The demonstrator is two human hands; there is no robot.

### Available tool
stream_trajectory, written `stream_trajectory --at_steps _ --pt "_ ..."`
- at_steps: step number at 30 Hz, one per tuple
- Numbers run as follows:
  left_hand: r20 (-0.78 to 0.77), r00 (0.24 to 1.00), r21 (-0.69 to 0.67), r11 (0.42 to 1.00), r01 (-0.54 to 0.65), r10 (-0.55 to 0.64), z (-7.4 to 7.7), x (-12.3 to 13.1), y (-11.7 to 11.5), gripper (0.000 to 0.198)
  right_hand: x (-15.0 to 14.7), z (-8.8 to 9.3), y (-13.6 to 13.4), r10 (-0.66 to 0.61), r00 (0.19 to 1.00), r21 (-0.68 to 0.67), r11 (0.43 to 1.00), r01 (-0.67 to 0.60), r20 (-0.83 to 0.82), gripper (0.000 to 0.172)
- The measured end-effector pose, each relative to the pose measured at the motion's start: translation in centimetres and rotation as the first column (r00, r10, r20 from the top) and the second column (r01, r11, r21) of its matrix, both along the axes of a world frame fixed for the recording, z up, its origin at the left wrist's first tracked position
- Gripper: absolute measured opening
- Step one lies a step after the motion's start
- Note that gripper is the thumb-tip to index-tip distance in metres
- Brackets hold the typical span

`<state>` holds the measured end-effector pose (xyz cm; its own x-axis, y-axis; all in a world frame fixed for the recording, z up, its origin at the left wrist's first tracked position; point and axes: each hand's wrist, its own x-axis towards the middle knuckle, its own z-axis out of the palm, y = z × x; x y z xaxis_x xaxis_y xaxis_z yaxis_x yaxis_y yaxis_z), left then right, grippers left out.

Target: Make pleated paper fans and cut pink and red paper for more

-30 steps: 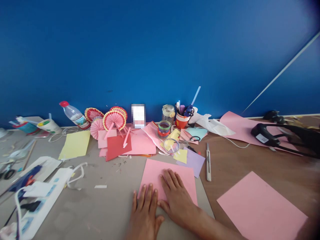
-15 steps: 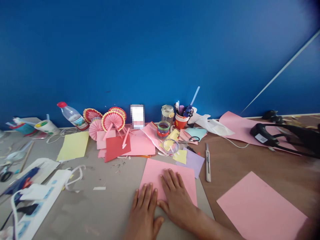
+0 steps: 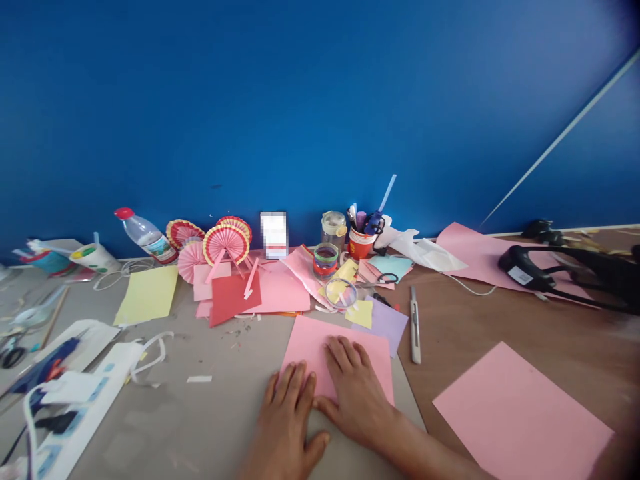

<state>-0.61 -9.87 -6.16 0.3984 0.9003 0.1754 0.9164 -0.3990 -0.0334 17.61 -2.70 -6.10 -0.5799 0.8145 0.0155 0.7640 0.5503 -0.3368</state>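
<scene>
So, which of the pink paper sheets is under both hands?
The pink sheet on the grey board, pressed by the left hand and right hand. The other large pink sheet lies untouched on the brown table.

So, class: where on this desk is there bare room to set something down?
Bare grey board lies between the white bag and the left hand. Bare wood lies between the utility knife and the loose pink sheet. The strip along the blue wall is crowded.
</scene>
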Motion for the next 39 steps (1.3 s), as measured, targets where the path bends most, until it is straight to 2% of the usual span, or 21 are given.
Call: stream_trajectory --at_steps 4,9,12,17,21,23,25,28,31,35,39 --pt "-0.027 1.000 0.010 1.000 0.005 -0.004 0.2 -0.1 0.1 0.074 0.1 0.1 0.5 -0.016 0.999 0.023 1.000 0.017 -0.051 0.071" --pt "-0.032 0.999 0.078 0.996 0.039 -0.037 0.1 -0.3 -0.3 0.067 0.7 0.4 1.9 -0.111 0.985 0.087 0.989 0.123 -0.130 0.046" --pt "-0.023 0.997 0.153 0.986 0.072 -0.069 -0.3 -0.6 -0.9 0.062 0.9 0.4 2.6 -0.124 0.980 0.098 0.985 0.140 -0.159 0.037" --pt "-0.010 0.994 0.233 0.966 0.107 -0.108 -0.6 -0.8 -1.8 0.055 0.4 0.0 2.5 -0.107 0.984 0.098 0.988 0.122 -0.145 0.031" --pt "0.015 0.994 0.202 0.974 0.107 -0.112 -0.1 -0.7 -1.8 0.054 -0.1 -0.3 1.9 0.005 0.990 0.171 0.985 0.020 -0.143 0.035" --pt "0.060 0.993 0.166 0.982 0.094 -0.106 0.0 -0.5 -1.7 0.048 -0.3 -0.3 1.7 0.048 0.990 0.164 0.986 -0.026 -0.134 0.040" --pt "0.132 0.989 0.100 0.993 0.058 -0.071 0.0 -0.4 -1.7 0.038 -0.4 -0.3 1.7 0.049 0.990 0.123 0.992 -0.032 -0.133 0.046" --pt "0.214 0.974 -0.027 0.997 -0.072 0.076 -0.2 -0.5 -1.1 0.026 -0.3 -0.2 1.7 0.051 0.988 0.085 0.996 -0.039 -0.146 0.051" --pt "0.183 0.964 -0.059 0.981 -0.187 0.195 -0.6 -0.7 0.2 0.036 -0.2 -0.2 1.8 0.056 0.986 0.088 0.995 -0.042 -0.158 0.050" --pt "0.058 0.968 -0.078 0.968 -0.239 0.244 -1.3 -0.5 1.9 0.050 -0.3 -0.3 1.7 0.050 0.987 0.094 0.995 -0.036 -0.152 0.050" --pt "-0.009 0.960 -0.103 0.955 -0.279 0.279 -1.6 0.0 2.3 0.055 -0.3 -0.5 1.6 0.050 0.989 0.099 0.994 -0.036 -0.140 0.051"
